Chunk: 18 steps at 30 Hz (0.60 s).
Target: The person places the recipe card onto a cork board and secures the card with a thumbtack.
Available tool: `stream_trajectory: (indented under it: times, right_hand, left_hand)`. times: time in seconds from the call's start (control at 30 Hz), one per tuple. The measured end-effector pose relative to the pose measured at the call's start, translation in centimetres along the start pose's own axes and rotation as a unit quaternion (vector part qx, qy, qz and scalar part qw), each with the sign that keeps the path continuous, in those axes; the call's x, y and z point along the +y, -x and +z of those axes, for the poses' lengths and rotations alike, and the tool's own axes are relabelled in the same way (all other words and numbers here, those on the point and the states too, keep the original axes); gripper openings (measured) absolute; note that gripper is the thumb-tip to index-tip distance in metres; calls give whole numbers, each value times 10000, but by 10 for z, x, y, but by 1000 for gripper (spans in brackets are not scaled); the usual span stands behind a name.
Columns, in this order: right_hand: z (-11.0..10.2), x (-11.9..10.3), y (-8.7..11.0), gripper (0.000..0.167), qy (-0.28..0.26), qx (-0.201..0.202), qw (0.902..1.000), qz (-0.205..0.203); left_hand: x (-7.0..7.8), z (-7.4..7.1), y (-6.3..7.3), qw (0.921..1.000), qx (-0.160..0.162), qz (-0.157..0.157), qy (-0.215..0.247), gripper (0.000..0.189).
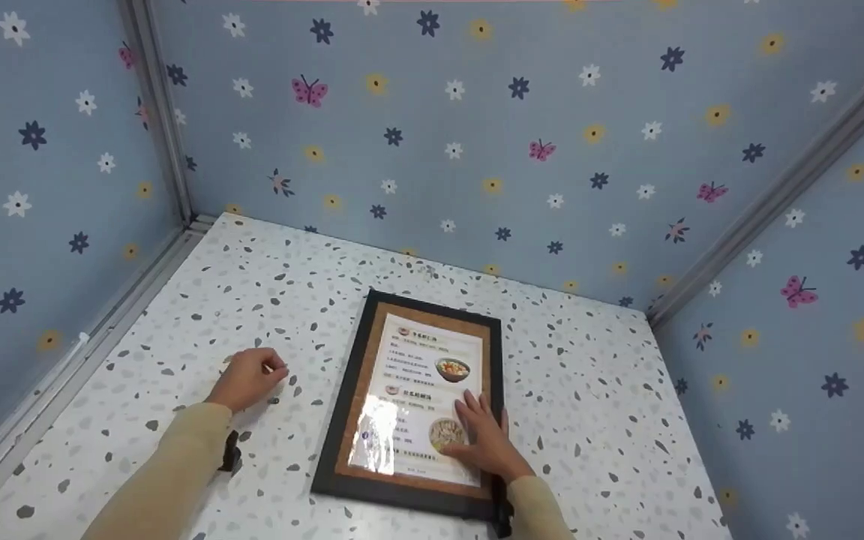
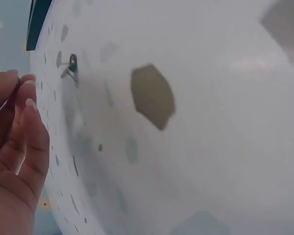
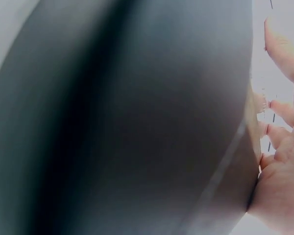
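A black-framed cork board [image 1: 347,405] lies on the speckled table, with a glossy printed sheet [image 1: 432,345] on it showing two bowls of food. My right hand [image 1: 486,439] rests on the lower right of the sheet, fingers spread and fairly straight. In the right wrist view, its fingers [image 3: 281,112] reach over the frame's dark edge [image 3: 186,122]. Left of the board, my left hand [image 1: 250,377] pinches a tiny dark thing [image 2: 18,82] between thumb and fingertips, mostly hidden. Beside those fingers, small metallic pin-like pieces [image 2: 71,66] lie on the table.
The white speckled table [image 1: 589,420] is enclosed by blue flowered panels [image 1: 432,112] at the back and both sides. Grey metal posts [image 1: 162,112] join the panels at the corners. A metal rail [image 1: 94,337] runs along the table's left edge.
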State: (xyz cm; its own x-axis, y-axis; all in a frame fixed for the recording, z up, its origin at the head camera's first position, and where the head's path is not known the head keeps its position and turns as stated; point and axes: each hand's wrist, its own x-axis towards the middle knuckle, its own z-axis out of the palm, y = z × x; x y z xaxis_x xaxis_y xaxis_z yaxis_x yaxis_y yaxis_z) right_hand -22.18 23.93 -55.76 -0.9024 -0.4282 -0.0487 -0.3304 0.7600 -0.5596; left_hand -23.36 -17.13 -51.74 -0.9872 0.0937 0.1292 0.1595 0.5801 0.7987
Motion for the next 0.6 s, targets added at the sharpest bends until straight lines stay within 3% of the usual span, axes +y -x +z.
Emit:
stream_trajectory:
  times: [0.07, 0.1, 0.17, 0.43, 0.6]
  right_hand:
    - [24, 30, -16, 87, 302, 4, 9989, 362]
    - [34, 42, -21, 87, 376, 175, 9981, 461]
    - [38, 48, -24, 90, 329, 166, 9978, 547]
    - [33, 48, -22, 95, 117, -22, 9978, 647]
    - [32, 48, -22, 94, 191, -21, 9971, 733]
  left_hand:
    - [-55, 20, -27, 9991, -317, -250, 102, 10]
    - [-74, 27, -36, 9985, -432, -223, 262, 12]
    - [-82, 37, -44, 9976, -425, -349, 428, 15]
    - [-68, 62, -54, 9953, -361, -551, 712, 14]
    - [-61, 76, -65, 9962, -352, -410, 688, 14]
